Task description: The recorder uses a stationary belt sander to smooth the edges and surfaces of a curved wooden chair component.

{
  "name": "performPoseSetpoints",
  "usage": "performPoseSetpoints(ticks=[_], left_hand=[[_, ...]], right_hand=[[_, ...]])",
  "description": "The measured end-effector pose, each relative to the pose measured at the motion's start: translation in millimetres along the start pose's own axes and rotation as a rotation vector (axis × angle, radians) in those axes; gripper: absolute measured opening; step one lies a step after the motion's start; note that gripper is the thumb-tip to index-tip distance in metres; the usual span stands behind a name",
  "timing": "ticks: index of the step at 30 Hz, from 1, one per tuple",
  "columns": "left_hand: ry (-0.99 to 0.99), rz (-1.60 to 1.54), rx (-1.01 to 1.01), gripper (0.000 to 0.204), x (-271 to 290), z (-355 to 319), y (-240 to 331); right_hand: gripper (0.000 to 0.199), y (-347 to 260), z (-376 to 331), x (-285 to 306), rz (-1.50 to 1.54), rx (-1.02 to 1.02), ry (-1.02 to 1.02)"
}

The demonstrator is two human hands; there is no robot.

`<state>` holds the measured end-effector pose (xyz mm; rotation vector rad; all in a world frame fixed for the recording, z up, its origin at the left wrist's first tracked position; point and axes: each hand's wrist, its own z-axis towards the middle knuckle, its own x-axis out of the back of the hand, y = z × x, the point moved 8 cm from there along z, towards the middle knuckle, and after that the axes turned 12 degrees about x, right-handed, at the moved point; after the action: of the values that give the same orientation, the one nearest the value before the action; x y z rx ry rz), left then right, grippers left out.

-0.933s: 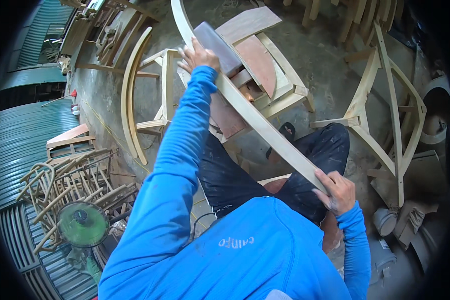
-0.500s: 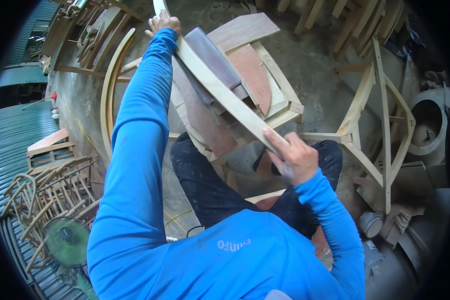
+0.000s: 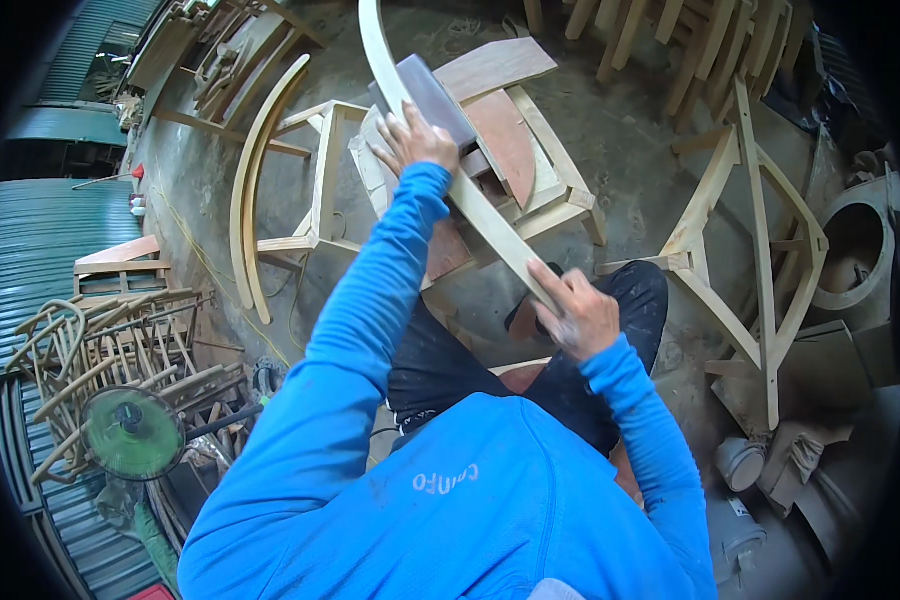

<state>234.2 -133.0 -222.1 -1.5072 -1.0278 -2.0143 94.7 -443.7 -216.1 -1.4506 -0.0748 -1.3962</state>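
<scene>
A long, pale, curved wooden strip point(image 3: 493, 226) runs from the far top down to the right, over a low work stand. My right hand point(image 3: 582, 312) grips its near end, index finger stretched along the wood. My left hand point(image 3: 417, 145) lies across the strip farther up, fingers spread over it; whether anything is under the palm is hidden. Beneath the strip sit a grey-purple block point(image 3: 438, 103) and a reddish flat board point(image 3: 505, 140) on the stand's pale wooden frame point(image 3: 555, 150).
Curved wooden pieces point(image 3: 255, 190) lean against a wooden frame point(image 3: 325, 185) at left. A pale chair-like frame point(image 3: 708, 265) stands at right, near a round-mouthed grey machine part point(image 3: 855, 245). A green fan point(image 3: 133, 432) and stacked wooden frames point(image 3: 100, 345) are at lower left.
My left hand has slid down along the strip toward me, from its far end to around its middle. My right hand stays at the near end, and the view has shifted slightly.
</scene>
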Motion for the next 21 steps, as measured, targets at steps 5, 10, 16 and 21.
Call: performPoseSetpoints(ticks=[5, 10, 16, 21], left_hand=[[-0.02, -0.005, 0.015, 0.076, 3.1, -21.9, 0.7], [-0.001, -0.044, 0.024, 0.077, -7.6, 47.3, 5.8], [0.054, -0.079, -0.009, 0.077, -14.0, 139.9, -3.4], [-0.009, -0.127, 0.021, 0.082, -12.4, 204.9, -7.2]], right_hand=[[0.064, -18.4, -18.6, 20.5, -0.065, 0.105, 0.14], [0.056, -13.3, 41.4, 3.4, -0.231, 0.226, 0.104], [0.051, -18.0, 124.7, -29.7, -0.417, 0.311, 0.087], [0.05, -14.9, 193.2, -43.9, -0.494, 0.332, 0.072]])
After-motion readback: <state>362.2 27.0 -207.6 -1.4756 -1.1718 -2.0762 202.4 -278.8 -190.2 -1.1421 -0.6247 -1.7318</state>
